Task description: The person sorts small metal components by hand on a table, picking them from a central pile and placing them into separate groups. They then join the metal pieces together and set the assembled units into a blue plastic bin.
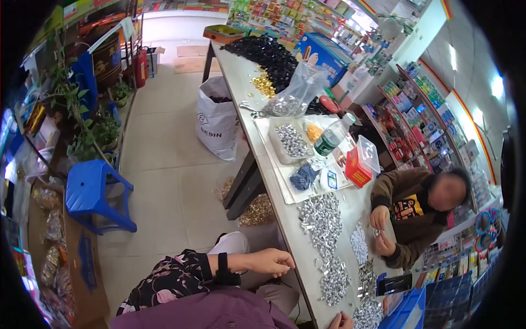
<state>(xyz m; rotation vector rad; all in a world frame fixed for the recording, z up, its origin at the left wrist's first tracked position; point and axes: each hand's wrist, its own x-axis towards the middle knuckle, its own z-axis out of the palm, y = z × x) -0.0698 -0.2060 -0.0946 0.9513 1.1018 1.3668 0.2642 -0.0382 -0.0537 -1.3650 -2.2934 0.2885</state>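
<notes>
My left hand (272, 262) is held at the table's near edge, palm down with its fingers curled closed. Whatever might be in those fingers is hidden. Only the fingertips of my right hand (342, 321) show at the lower edge, drawn together over the tabletop; I cannot make out anything between them. Close to both hands lies a long heap of small silvery metal pieces (324, 241) spread along the white table (298, 233). Beyond it are a patch of small pale pieces (359, 245) and another silvery pile (368, 314).
Across the table a person (408, 211) handles something small. A clear tub of silvery pieces (292, 141), a bottle (329, 141) and a red box (359, 167) stand farther along. Black pieces (268, 57) cover the far end. A blue stool (98, 192) and white sack (216, 123) stand on the floor.
</notes>
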